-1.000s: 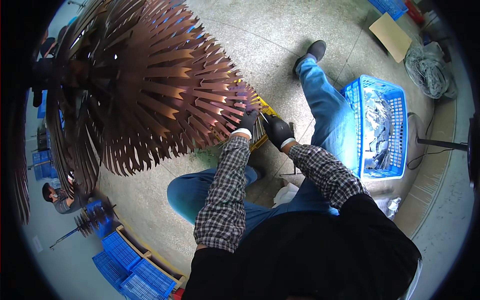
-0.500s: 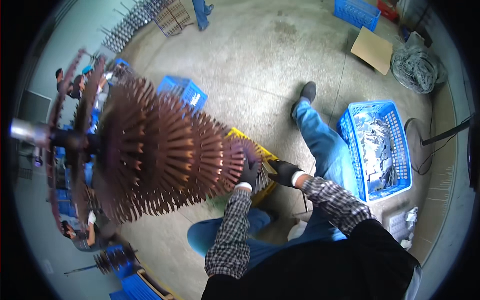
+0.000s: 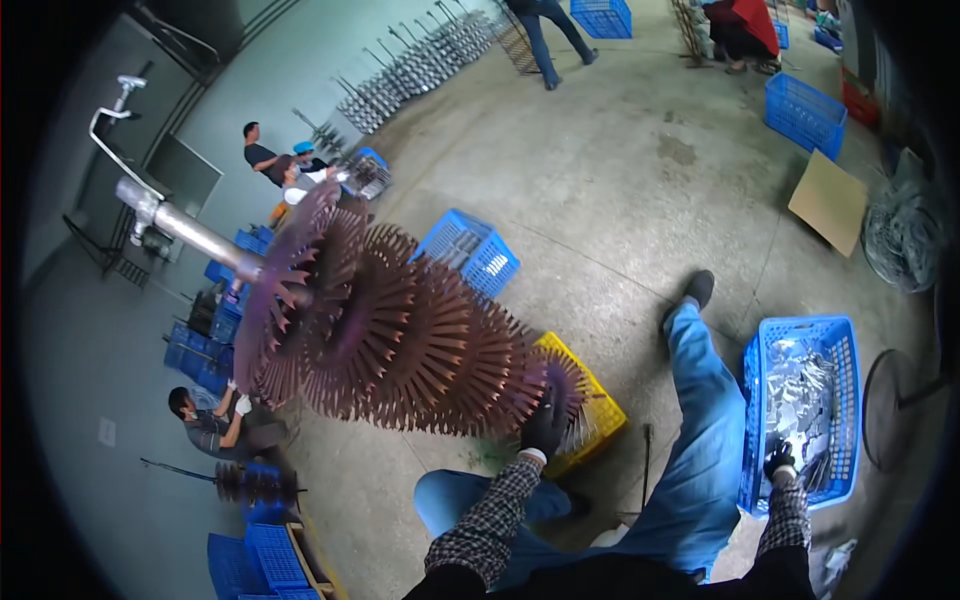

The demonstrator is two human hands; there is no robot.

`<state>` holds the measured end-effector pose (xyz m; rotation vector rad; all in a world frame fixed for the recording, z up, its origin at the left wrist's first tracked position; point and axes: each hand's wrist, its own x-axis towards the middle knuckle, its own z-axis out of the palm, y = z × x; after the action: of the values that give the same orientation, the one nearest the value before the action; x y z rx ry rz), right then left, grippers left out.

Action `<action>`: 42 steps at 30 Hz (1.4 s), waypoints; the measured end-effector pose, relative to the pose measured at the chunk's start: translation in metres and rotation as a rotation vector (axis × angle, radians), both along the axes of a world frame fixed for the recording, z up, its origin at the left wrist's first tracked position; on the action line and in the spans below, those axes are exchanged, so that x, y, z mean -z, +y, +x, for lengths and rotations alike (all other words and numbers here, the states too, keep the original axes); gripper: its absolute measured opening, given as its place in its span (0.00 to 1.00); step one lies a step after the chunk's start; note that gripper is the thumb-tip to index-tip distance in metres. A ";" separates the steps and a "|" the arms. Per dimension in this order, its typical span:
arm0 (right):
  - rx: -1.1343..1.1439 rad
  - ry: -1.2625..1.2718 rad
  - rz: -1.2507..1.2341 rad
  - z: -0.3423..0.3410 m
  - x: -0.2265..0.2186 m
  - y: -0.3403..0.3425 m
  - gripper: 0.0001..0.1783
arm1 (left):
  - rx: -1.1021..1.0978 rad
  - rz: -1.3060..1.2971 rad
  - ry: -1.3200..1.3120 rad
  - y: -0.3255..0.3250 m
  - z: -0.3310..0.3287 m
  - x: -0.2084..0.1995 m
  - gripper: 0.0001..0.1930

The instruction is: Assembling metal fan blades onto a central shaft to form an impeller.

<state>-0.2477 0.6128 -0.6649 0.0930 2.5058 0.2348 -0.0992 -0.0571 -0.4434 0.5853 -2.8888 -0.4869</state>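
A long tapered rack of brown metal strips (image 3: 440,340), set in fanned rings round a shaft, slants across the view. My left hand (image 3: 545,428), in a black glove, is closed at the rack's narrow near end, against the last ring; some fingers are hidden by it. Pale strips stand out from that ring's lower edge. At the right, a blue plastic crate (image 3: 752,400) holds a heap of flat silver metal pieces (image 3: 800,390). My right hand (image 3: 779,458), also black-gloved, reaches into the crate's near part with fingers curled down at the pieces; what they grip is hidden.
A yellow crate (image 3: 612,412) stands under the rack's near end, with a blue crate (image 3: 495,265) beyond. A silver shaft (image 3: 190,232) carries the far end. Cardboard (image 3: 828,203) and clear plastic wrapping (image 3: 900,235) lie right. Several people work farther off; one (image 3: 215,420) sits at the left.
My right hand has left the rack's end and gone right, down into the blue crate. My left hand stays at the rack. The view has turned, so everything has shifted.
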 end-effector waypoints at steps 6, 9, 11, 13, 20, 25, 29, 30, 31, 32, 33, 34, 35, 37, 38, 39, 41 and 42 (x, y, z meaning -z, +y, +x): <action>0.252 0.074 -0.180 0.019 -0.029 -0.083 0.27 | -0.045 0.069 -0.249 -0.016 0.012 -0.004 0.30; 0.188 0.087 -0.122 0.012 -0.048 -0.063 0.25 | 0.029 -0.002 0.067 -0.030 0.022 0.018 0.30; 0.084 0.090 -0.065 0.005 -0.060 -0.054 0.24 | -0.044 0.055 -0.084 -0.032 0.018 0.021 0.31; -0.026 0.055 -0.001 0.022 -0.068 -0.037 0.23 | -0.027 0.057 -0.090 -0.027 0.018 0.020 0.30; -0.042 0.071 0.009 0.038 -0.142 -0.030 0.22 | -0.022 0.065 -0.023 -0.031 0.022 0.011 0.29; 0.044 0.126 -0.124 0.033 -0.121 -0.009 0.20 | 0.019 0.095 0.024 -0.041 0.032 0.026 0.29; 0.332 0.830 -0.352 0.046 -0.136 0.005 0.22 | 0.101 0.165 0.035 -0.026 0.017 0.025 0.27; 0.364 0.811 -0.316 0.032 -0.142 0.003 0.22 | 0.185 -0.030 0.023 -0.033 0.011 0.023 0.27; 0.606 0.693 -0.676 0.015 -0.174 -0.013 0.21 | 0.276 -0.217 -0.002 -0.036 0.019 0.022 0.26; 0.869 0.587 -1.008 0.004 -0.210 -0.025 0.19 | 0.217 -0.037 0.055 -0.024 0.020 0.005 0.25; 0.814 0.519 -1.118 -0.005 -0.243 -0.040 0.17 | 0.143 0.140 0.101 -0.015 0.025 -0.015 0.25; 0.969 0.483 -1.546 -0.012 -0.282 -0.072 0.16 | 0.148 0.082 0.164 -0.024 0.038 -0.009 0.22; 0.958 0.455 -1.572 -0.017 -0.312 -0.097 0.17 | 0.143 0.095 0.119 -0.013 0.040 -0.021 0.20; 0.769 0.390 -1.771 -0.015 -0.359 -0.133 0.18 | 0.134 0.058 0.040 0.007 0.048 -0.062 0.17; 0.782 0.333 -1.822 -0.014 -0.376 -0.147 0.19 | 0.134 0.017 0.007 0.020 0.051 -0.070 0.17; 0.768 0.310 -1.829 -0.013 -0.386 -0.163 0.19 | 0.112 0.010 0.007 0.027 0.056 -0.077 0.17; 0.622 0.261 -1.727 -0.009 -0.397 -0.197 0.17 | 0.209 0.275 0.066 0.048 0.054 -0.097 0.16; 0.600 0.226 -1.737 -0.006 -0.398 -0.216 0.17 | 0.201 0.365 0.096 0.063 0.051 -0.111 0.16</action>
<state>-0.2539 0.3966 -0.2665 0.1305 1.8967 -2.1344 -0.0483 0.0058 -0.3328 0.3042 -2.7941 -1.0550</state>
